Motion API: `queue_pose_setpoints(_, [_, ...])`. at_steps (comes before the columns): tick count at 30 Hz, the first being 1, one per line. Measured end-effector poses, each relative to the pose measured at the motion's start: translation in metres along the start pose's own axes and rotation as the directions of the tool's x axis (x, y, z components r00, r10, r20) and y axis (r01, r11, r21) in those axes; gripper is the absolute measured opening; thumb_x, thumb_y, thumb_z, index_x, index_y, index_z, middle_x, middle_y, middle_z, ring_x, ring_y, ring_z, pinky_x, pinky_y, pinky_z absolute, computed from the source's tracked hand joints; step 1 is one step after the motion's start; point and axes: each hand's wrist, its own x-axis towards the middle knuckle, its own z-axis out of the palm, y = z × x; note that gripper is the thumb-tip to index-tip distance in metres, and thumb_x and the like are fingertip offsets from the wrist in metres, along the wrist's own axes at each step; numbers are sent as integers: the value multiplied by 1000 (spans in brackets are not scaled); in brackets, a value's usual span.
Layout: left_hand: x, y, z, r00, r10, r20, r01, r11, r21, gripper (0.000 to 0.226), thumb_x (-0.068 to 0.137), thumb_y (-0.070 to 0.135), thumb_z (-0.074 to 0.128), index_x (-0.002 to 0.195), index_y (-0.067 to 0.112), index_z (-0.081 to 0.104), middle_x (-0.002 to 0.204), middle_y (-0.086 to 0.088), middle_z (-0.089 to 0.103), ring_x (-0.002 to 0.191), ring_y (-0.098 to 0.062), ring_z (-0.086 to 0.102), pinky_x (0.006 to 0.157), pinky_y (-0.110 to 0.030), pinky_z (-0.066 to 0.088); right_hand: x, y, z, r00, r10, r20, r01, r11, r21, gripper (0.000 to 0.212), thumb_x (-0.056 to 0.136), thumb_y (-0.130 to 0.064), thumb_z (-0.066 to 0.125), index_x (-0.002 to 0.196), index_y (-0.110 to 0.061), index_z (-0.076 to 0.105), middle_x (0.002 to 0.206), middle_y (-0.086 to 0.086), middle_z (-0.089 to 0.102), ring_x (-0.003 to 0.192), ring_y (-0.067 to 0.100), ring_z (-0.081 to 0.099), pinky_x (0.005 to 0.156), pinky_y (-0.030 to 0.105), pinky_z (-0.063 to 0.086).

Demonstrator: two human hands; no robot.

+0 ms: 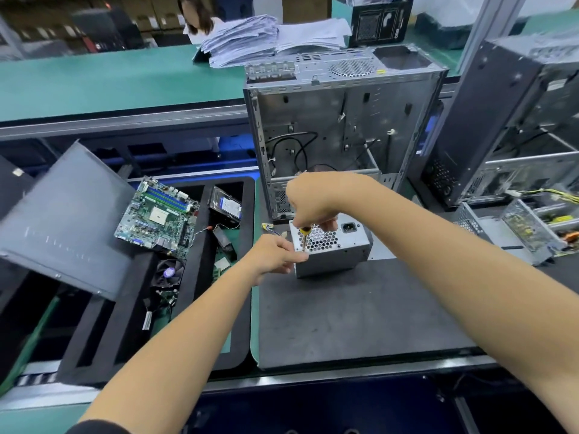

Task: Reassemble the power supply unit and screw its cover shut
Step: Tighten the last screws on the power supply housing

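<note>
The grey metal power supply unit [335, 250] stands on the dark mat [354, 314], its honeycomb fan grille and black power socket facing up. My right hand [310, 202] grips a screwdriver [304, 239] from above; its shaft points straight down at the unit's front left top edge. My left hand [275, 253] pinches at the unit's left corner, right beside the screwdriver tip. The screw itself is hidden by my fingers.
An open computer case [341, 136] stands just behind the unit. A black foam tray [200, 277] on the left holds a motherboard [156, 217], a hard drive [227, 205] and a cooler fan [169, 272]. A grey side panel [62, 223] leans far left. More cases and parts crowd the right.
</note>
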Motion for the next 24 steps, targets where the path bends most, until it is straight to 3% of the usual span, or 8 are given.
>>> queue_pose_setpoints(4, [2,-1,0,996,-87,23,89,991,-97,33,76,11,78,59,14,50,48,4,47,46,-10,47,49,-18,48,0,-8,2,1000,-7,-10,6,993,-114,20,81,-10,46,62,-6,52,35,0,55,42,18,59,53,28,52])
queue_pose_setpoints(8, [3,1,1,984,-167,56,174,973,-152,32,85,6,69,59,14,52,50,2,51,45,-9,50,50,-20,51,-1,-9,4,993,-105,-63,86,964,-250,20,87,-26,52,80,-7,55,69,2,54,61,20,49,48,29,32])
queue_pose_setpoints(10, [3,3,2,982,-187,38,190,972,-135,32,87,6,65,60,14,50,50,0,51,45,-10,50,49,-20,50,-3,-8,3,993,-120,4,117,961,-250,19,84,-25,53,85,-7,57,74,5,53,62,21,46,48,30,31])
queue_pose_setpoints(12, [5,6,3,978,-208,20,209,971,-119,30,88,5,63,61,13,50,50,-1,51,46,-11,49,49,-21,50,-5,-7,2,989,-145,22,146,962,-230,14,79,-16,53,67,-9,48,65,6,47,59,24,41,50,29,31])
queue_pose_setpoints(15, [8,11,3,967,-254,2,252,962,-103,27,86,1,62,64,12,51,45,1,52,48,-12,49,48,-21,50,-9,-5,2,977,-182,-115,151,960,-236,35,77,-7,59,56,-12,31,56,7,35,50,23,36,46,26,30])
queue_pose_setpoints(18, [10,17,3,958,-286,-24,284,956,-68,25,84,0,64,67,13,51,45,1,52,49,-12,50,47,-20,48,-12,-2,4,963,-198,-185,144,952,-272,46,80,-11,66,57,-14,26,60,4,29,48,18,32,44,26,23])
queue_pose_setpoints(20, [11,19,3,953,-300,-33,298,953,-46,24,83,0,64,68,12,50,46,0,51,49,-12,51,46,-20,47,-9,-2,6,968,-184,-169,128,946,-297,42,86,-15,62,61,-15,27,63,3,31,51,15,33,44,29,23])
queue_pose_setpoints(24, [11,21,3,951,-309,-34,308,951,-29,24,84,0,64,69,12,49,49,-1,51,51,-13,52,46,-21,47,-2,-4,9,980,-139,-139,91,948,-306,30,85,-4,51,65,-13,31,65,4,39,56,16,39,46,29,30])
